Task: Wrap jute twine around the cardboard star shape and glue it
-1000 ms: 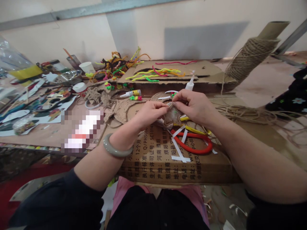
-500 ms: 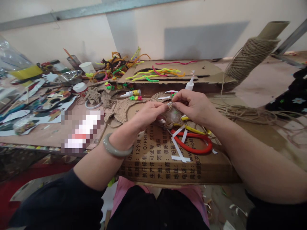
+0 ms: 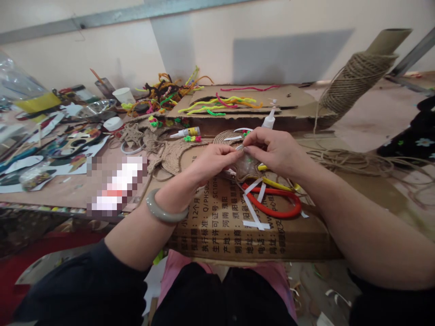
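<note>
Between my two hands is a small star-shaped ornament [image 3: 247, 168] with a twine-wrapped edge and a pale, clear-looking middle. My left hand [image 3: 219, 159] pinches at its upper left, thumb and fingers closed. My right hand [image 3: 276, 147] is closed at its upper right, the fingertips nearly meeting the left ones. A short white strip [image 3: 239, 147] shows at the fingertips along the star's top edge; its exact fixing is hidden. Under and in front of the star lie red-handled scissors [image 3: 290, 213] and a yellow-handled tool [image 3: 277, 184], with white paper strips [image 3: 250, 208] across the red handle.
A printed cardboard box [image 3: 217, 240] serves as the work surface. Behind it are a glue bottle [image 3: 268, 120], a smaller glue tube [image 3: 190, 131], a twine-coiled piece [image 3: 173, 156] and colourful pipe cleaners [image 3: 231, 102]. A large twine spool [image 3: 356, 81] leans at right, loose twine [image 3: 353, 163] below.
The star has tilted and shifted slightly downward at the fingertips. Both hands keep almost the same place and stay closed; the surrounding things have not moved.
</note>
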Demonstrator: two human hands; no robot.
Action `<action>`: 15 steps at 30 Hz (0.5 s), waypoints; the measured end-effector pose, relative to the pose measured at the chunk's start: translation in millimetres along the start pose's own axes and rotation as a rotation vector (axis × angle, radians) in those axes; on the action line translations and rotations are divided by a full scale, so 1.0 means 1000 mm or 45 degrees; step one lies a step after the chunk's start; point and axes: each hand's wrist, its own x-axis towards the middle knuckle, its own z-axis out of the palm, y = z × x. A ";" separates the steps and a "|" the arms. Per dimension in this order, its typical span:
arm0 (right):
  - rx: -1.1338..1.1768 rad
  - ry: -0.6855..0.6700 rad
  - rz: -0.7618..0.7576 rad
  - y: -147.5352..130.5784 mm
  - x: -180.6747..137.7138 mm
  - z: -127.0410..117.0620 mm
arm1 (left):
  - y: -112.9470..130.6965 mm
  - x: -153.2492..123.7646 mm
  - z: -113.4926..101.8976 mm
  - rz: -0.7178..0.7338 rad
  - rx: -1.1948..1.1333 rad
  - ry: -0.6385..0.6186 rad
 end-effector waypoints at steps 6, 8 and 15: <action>0.003 -0.029 -0.019 0.000 0.001 0.001 | 0.002 -0.001 0.000 0.006 0.019 0.047; -0.038 0.080 -0.065 0.003 0.001 0.002 | 0.002 0.000 0.000 0.015 0.006 0.138; -0.397 0.316 -0.421 0.007 -0.001 0.002 | 0.005 0.004 0.001 0.011 -0.162 0.404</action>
